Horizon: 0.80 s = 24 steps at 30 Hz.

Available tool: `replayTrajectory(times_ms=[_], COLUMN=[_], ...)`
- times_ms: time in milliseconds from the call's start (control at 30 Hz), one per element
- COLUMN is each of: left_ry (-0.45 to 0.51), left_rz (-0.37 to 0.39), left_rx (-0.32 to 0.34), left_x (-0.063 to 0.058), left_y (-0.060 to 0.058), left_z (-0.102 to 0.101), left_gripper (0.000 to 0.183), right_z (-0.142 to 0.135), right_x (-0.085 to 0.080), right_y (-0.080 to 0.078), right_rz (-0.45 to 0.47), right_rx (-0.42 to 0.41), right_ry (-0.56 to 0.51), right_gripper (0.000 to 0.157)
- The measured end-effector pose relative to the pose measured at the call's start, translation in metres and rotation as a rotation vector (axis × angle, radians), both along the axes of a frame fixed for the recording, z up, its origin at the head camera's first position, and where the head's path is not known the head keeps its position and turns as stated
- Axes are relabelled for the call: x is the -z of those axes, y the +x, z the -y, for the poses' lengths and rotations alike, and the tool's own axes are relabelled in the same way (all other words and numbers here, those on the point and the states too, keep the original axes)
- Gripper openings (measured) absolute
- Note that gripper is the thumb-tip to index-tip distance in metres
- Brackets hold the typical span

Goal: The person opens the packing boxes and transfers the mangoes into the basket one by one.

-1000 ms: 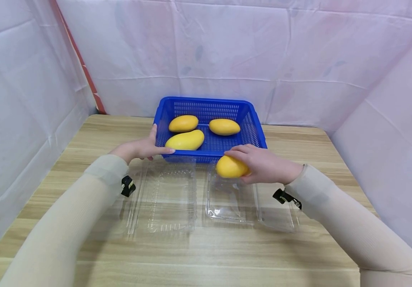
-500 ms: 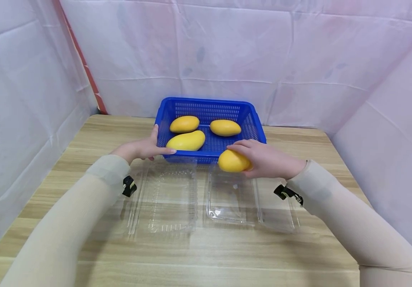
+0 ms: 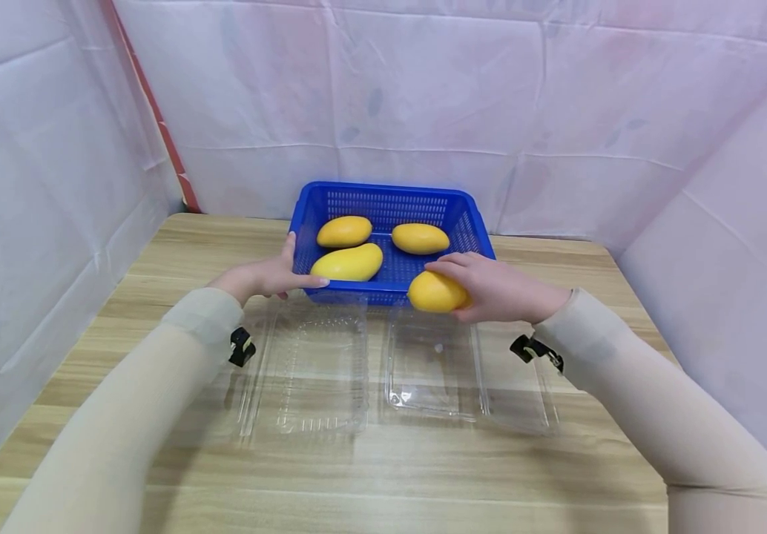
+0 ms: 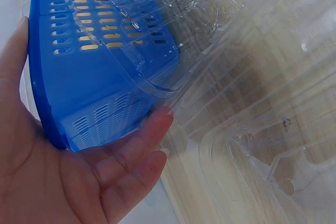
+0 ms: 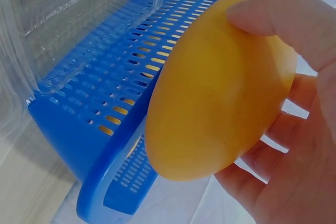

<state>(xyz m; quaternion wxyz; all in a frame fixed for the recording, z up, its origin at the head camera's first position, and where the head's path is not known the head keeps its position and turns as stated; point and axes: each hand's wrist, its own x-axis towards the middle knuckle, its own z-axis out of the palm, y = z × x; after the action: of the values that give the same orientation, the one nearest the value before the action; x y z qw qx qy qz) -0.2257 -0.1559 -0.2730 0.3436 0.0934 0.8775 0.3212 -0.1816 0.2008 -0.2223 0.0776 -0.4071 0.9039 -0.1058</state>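
My right hand (image 3: 490, 288) grips a yellow mango (image 3: 435, 292), thumb on one side and fingers round the other. In the head view this mango overlaps the front rim of the blue plastic basket (image 3: 383, 288); the right wrist view shows it (image 5: 220, 93) close beside the rim. At the basket's front left corner, my left hand (image 3: 263, 277) holds on, its thumb along the front rim. Its other fingers (image 4: 147, 135) bend below the rim outside the wall. Inside the basket lie three more mangoes, one at back left (image 3: 344, 231), one at right (image 3: 420, 238), one in front (image 3: 347, 262).
Two clear plastic clamshell boxes lie opened in front of the basket, one at left (image 3: 322, 429) and one at right (image 3: 433, 410). They stand on a wood-grain table (image 3: 383, 482). Pale cloth (image 3: 423, 81) hangs behind and on both sides.
My right hand has lifted the mango up and away from over the right clamshell box, toward the basket's front rim. The left hand stays at the basket corner.
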Motion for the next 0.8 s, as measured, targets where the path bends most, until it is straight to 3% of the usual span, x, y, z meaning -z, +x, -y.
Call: replayTrajectory(times_ms=[800], left_ry=[0.009], left_rz=[-0.013], left_rx=[-0.005], left_x=[0.004], left_y=[-0.002], left_z=[0.000], left_gripper=[0.123], right_z=[0.012], right_x=[-0.009], right_y=[-0.017], right_rz=[-0.039], right_rx=[-0.004], right_ry=[0.064], right_gripper=[0.069])
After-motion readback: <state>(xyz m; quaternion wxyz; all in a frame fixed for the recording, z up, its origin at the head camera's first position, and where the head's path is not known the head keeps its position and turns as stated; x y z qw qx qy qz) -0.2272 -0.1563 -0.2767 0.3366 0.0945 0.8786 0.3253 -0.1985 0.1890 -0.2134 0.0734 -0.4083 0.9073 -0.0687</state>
